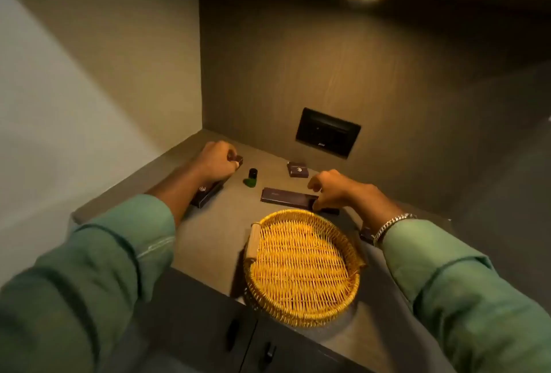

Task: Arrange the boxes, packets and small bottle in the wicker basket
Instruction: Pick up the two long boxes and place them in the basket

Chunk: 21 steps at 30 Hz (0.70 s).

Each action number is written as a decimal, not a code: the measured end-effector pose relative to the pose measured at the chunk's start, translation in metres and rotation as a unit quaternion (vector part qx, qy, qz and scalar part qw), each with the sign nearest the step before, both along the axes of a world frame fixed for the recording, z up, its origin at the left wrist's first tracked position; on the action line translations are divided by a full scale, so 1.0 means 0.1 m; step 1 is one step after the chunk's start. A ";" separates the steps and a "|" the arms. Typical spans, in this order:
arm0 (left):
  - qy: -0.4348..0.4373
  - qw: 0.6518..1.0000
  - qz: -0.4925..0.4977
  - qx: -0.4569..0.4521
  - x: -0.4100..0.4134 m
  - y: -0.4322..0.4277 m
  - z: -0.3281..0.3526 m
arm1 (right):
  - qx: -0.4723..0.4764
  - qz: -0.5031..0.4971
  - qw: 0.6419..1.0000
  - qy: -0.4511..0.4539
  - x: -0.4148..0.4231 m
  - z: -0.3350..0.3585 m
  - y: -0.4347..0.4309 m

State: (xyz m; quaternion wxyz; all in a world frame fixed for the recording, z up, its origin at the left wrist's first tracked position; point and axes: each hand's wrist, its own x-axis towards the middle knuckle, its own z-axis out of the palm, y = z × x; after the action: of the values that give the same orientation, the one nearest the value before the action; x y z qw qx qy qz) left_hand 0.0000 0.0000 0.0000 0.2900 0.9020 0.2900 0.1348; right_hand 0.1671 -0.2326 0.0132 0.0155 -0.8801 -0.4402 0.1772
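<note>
Wicker basket, lower centre: one, round, stiff weave, wooden handle, nothing in it.
Long flat box, just above the rim: likely light card; take by its long edges. Right hand pinches its right end.
Small box, centre left: left hand clenched on it.
Small bottle, upright, centre: one, probably smooth, grip the body.
Dark boxes counted: five, perhaps a sixth by the right wrist.
</note>
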 end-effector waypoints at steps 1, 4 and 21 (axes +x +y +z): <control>0.018 0.999 0.012 -0.028 0.02 0.06 -0.04 | -0.020 0.003 1.000 0.005 0.01 -0.03 0.05; 0.062 0.992 0.037 -0.099 0.06 0.14 -0.04 | -0.046 0.019 0.999 -0.001 0.03 -0.08 0.14; 0.008 0.983 0.048 -0.176 0.16 0.25 0.46 | 0.103 -0.055 0.988 -0.104 -0.11 0.42 -0.20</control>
State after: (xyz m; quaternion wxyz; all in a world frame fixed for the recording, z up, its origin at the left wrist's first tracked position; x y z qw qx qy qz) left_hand 0.0165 0.0247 0.0457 0.4351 0.8231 0.3542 0.0881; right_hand 0.1564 -0.2523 0.0554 0.0700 -0.9105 -0.4058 0.0372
